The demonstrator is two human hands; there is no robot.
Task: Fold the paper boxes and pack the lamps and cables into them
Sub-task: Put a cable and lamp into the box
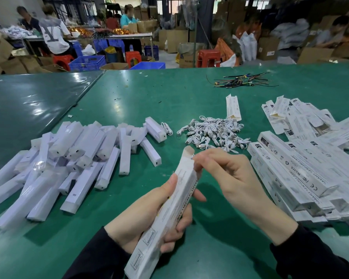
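My left hand [147,216] grips a long white printed paper box [165,214], tilted with its open top flap [187,152] pointing away from me. My right hand [226,174] is at the box's open top end, fingers pinched at the opening; what they hold is hidden. A heap of white bar lamps [69,162] in clear sleeves lies to the left. A pile of coiled white cables [214,133] sits ahead. Folded and flat boxes [302,166] are stacked on the right.
The green table [149,101] runs far ahead, with a seam to a second table [28,101] at the left. A bundle of coloured wires [240,81] lies at the back. One single box [233,107] lies beyond the cables. People work at benches behind.
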